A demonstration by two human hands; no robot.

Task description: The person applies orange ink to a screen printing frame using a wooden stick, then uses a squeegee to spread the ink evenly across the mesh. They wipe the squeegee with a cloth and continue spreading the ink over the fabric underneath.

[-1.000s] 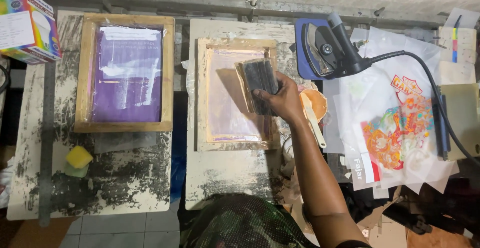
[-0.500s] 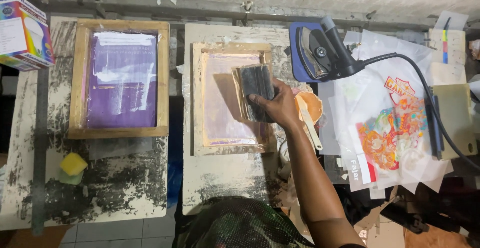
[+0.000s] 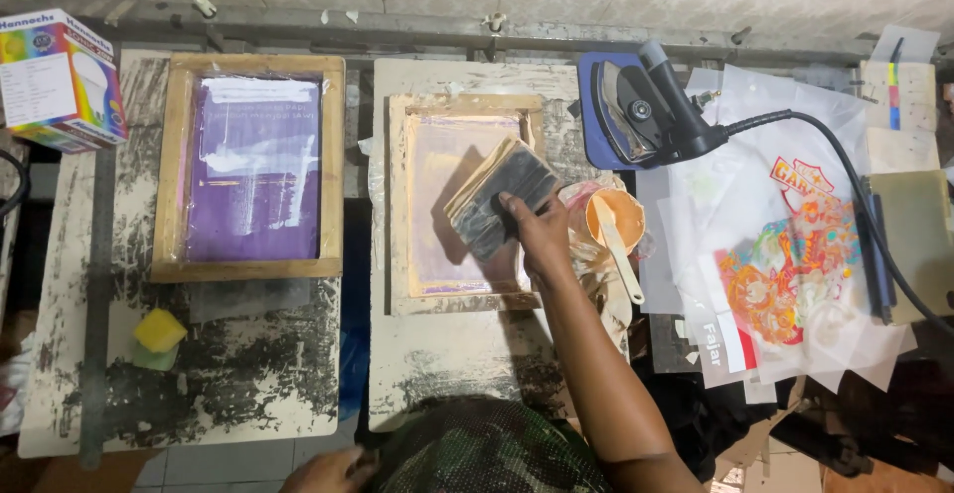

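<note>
A squeegee (image 3: pixel 500 195) lies on the middle frame (image 3: pixel 465 202). Another frame (image 3: pixel 248 165) sits left of it. A cup (image 3: pixel 614 221) and an iron (image 3: pixel 636 107) sit right.

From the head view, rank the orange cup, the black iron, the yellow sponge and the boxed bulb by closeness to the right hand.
1. Orange cup with spatula, just right of the right hand.
2. Black clothes iron, up right.
3. Yellow-green sponge, lower left.
4. Colourful light-bulb box, far upper left.
</note>
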